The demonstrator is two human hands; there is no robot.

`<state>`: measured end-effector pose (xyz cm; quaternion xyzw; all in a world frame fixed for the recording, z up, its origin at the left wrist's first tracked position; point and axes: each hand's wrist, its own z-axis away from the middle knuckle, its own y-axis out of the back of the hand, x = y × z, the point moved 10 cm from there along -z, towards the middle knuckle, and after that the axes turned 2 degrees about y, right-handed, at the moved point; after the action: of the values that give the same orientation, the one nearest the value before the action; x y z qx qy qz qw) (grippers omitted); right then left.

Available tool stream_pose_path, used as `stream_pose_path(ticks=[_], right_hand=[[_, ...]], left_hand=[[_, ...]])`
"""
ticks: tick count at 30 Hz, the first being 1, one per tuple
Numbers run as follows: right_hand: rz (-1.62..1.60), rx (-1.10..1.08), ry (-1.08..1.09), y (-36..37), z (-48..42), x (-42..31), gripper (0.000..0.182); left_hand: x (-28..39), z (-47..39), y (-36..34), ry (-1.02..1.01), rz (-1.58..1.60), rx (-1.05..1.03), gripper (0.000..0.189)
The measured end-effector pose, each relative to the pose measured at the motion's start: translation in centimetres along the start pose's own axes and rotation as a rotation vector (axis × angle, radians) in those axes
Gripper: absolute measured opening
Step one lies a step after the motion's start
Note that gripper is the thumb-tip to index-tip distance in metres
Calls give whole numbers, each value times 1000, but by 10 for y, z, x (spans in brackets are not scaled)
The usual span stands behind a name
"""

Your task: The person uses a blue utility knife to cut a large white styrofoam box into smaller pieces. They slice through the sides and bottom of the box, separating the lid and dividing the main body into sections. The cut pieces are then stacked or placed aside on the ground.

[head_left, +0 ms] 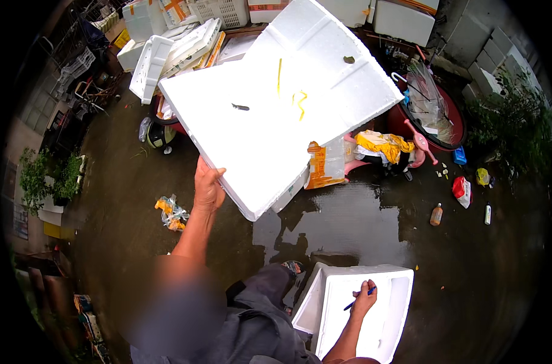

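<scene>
My left hand (208, 186) grips the near left edge of a white foam lid (239, 145), with the thumb on top. The lid is held out in front of me and is strongly overexposed. Another white foam panel (326, 54) overlaps it at the far side; where the two meet I cannot tell. Yellow marks and a dark speck show on the white surfaces. In my right hand (366, 298) is a slim blue tool (349, 306), perhaps a pen or a knife. That hand is over a white foam box (396, 300) beside my legs.
Foam boxes and lids (189, 50) are piled at the back left. A red tub (458, 123) holds plastic and an umbrella. A pink ride-on toy (421, 141) carries yellow cloth. Wet ground (349, 214) bears a bottle (436, 214) and plastic litter (172, 212).
</scene>
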<state>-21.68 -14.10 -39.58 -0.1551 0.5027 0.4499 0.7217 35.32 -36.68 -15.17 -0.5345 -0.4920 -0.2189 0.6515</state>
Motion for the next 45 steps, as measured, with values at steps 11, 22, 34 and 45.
stream_pose_path(ticks=[11, 22, 34, 45], right_hand=[[-562, 123, 504, 68, 2, -206, 41], [-520, 338, 480, 172, 100, -145, 18], [-934, 326, -14, 291, 103, -7, 19], [-745, 859, -33, 523, 189, 91, 23]], left_hand=[[-50, 187, -100, 372, 69, -468, 84], [-79, 231, -110, 579, 30, -473, 57], [-108, 240, -100, 797, 95, -638, 62], [-59, 174, -60, 723, 190, -488, 60]])
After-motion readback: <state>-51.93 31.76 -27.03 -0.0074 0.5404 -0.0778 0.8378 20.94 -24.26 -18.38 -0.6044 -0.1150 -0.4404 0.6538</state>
